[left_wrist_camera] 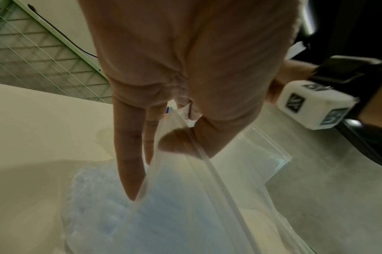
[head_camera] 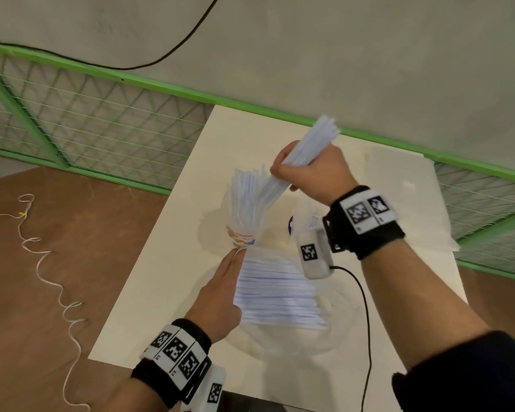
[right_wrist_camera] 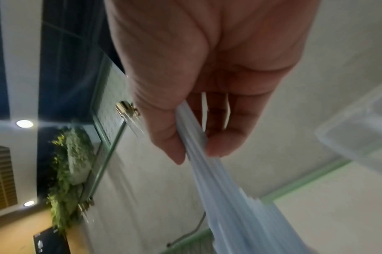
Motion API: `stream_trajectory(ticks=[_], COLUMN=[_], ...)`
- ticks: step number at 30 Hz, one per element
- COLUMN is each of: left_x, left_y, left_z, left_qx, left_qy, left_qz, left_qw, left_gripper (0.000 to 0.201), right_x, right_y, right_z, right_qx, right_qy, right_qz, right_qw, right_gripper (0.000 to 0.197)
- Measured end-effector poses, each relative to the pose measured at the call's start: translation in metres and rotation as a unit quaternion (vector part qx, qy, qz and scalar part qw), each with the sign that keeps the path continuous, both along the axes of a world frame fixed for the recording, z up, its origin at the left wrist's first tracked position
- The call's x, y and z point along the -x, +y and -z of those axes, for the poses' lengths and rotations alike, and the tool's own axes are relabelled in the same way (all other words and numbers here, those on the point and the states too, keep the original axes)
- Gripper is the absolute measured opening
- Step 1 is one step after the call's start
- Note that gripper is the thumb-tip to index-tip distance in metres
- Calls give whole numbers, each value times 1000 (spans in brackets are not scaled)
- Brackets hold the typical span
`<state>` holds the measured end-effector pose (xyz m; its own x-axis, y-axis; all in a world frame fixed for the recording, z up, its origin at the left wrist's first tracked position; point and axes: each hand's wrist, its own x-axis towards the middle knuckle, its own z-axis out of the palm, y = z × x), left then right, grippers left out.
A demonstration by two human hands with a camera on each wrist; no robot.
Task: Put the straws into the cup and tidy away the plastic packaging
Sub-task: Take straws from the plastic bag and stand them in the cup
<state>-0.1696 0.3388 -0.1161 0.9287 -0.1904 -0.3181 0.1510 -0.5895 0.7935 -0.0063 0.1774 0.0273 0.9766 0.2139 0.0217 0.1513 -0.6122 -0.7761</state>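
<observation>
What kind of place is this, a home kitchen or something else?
Probably an indoor work or recording area, not a kitchen. A plain white table stands by a green mesh fence on a concrete floor, with a loose black cable; the right wrist view shows ceiling spotlights.

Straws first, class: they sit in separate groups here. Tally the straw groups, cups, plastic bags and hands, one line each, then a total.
Straw groups: 3 (in cup, in right hand, in bag)
Cups: 1
Plastic bags: 1
Hands: 2 (left, right)
Total: 7
</observation>
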Motion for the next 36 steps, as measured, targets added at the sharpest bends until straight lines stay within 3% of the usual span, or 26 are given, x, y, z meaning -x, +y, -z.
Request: stream_trajectory(ticks=[3,6,8,12,15,17,22,25,28,36], left_x=[1,1,2,1,0,-1,-1,-1,1,4], left_y=[5,10,12,11,8,6,-4,-10,-12,-10], left_z=[1,1,1,1,0,0,2,1,3,4], left_qx=[3,9,12,16,9,11,21,12,0,-9], left_qy=[0,-15,-21,-15,-2,6,13,18,15,1], left_qz=[-8,-12,-15,-15,-19,-19,12,19,19,21], left_qw=[1000,1000,1000,1000,1000,1000,1000,1000,1000,1000], left_gripper=[104,105,106,106,105,106,109,107,107,106], right_x=[-15,-17,-14,16,62,93,144,158,165,167], right_y=[14,16,14,7,2,-2,-15,-21,-23,-18], right_z=[25,32,29,18,31,53,137,173,192,202], right_qx=[107,73,57,29,54,109,301,373,403,436], right_qy=[17,-26,-75,-167,-152,-71,98,92,65,-10], right_qz=[-20,13,32,-11,-102,-165,-247,-243,-219,-186], right_qw=[994,997,995,985,982,978,916,891,886,881], right_gripper=[50,73,66,28,28,27,34,39,41,39])
